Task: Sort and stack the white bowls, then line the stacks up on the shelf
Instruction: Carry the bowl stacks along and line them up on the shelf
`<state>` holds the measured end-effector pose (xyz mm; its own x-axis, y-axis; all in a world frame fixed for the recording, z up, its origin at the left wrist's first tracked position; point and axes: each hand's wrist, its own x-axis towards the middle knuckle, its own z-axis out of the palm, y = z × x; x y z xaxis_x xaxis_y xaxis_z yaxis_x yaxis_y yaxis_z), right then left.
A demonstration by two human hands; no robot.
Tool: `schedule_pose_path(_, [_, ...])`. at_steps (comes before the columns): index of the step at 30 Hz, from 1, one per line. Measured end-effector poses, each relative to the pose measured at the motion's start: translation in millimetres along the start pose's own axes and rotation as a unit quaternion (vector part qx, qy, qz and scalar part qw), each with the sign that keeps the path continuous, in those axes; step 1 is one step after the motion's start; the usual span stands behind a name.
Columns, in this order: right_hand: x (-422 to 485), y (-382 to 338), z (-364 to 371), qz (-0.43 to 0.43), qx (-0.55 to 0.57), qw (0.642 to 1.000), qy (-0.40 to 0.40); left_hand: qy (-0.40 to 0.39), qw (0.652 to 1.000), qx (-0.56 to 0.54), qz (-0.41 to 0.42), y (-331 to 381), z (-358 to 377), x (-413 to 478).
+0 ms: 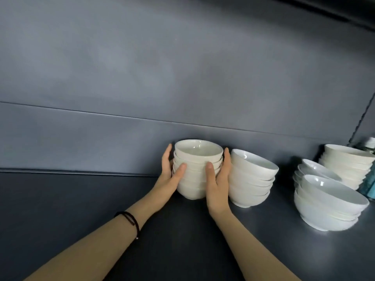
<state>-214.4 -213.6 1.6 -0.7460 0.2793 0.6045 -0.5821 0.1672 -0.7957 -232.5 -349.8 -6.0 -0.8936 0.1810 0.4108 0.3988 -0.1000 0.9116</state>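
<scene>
A stack of several small cream-white bowls (197, 159) stands on the dark shelf (81, 199) close to the back wall. My left hand (169, 175) holds its left side, fingers behind and thumb on the front. My right hand (218, 179) clasps its right side the same way. Just to the right, touching or nearly touching my right hand, is a stack of wider white bowls (252, 179) that leans right. Further right stand a front stack of wide bowls (328, 203), a small stack behind it (316, 169) and a tall cream stack (349, 163) at the back.
The dark grey back wall (142, 78) rises right behind the stacks. A teal object (370, 185) and a glass jar (368, 145) sit at the far right edge. The shelf to the left of my hands holds nothing that I can see.
</scene>
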Motion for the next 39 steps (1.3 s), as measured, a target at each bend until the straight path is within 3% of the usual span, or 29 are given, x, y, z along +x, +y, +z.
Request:
schedule_pose_path(6, [2,1,0,0.007,0.016,1.0,-0.025,-0.003,1.0,0.004,0.016,1,0,-2])
schedule_pose_path(15, [5,4,0,0.051,0.075,0.996,0.0,0.129,0.99,-0.052,-0.011,0,-5,6])
schedule_pose_path(21, [1,8,4,0.026,0.091,0.995,-0.026,0.103,0.992,-0.049,0.06,1,2,1])
schedule_pose_path(28, [-7,0,8,0.005,0.115,0.993,-0.014,0.112,0.99,-0.055,0.062,1,6,-6])
schedule_pose_path(39, [-18,-11,9,0.008,0.134,0.991,0.014,0.245,0.968,-0.011,0.062,9,29,-20])
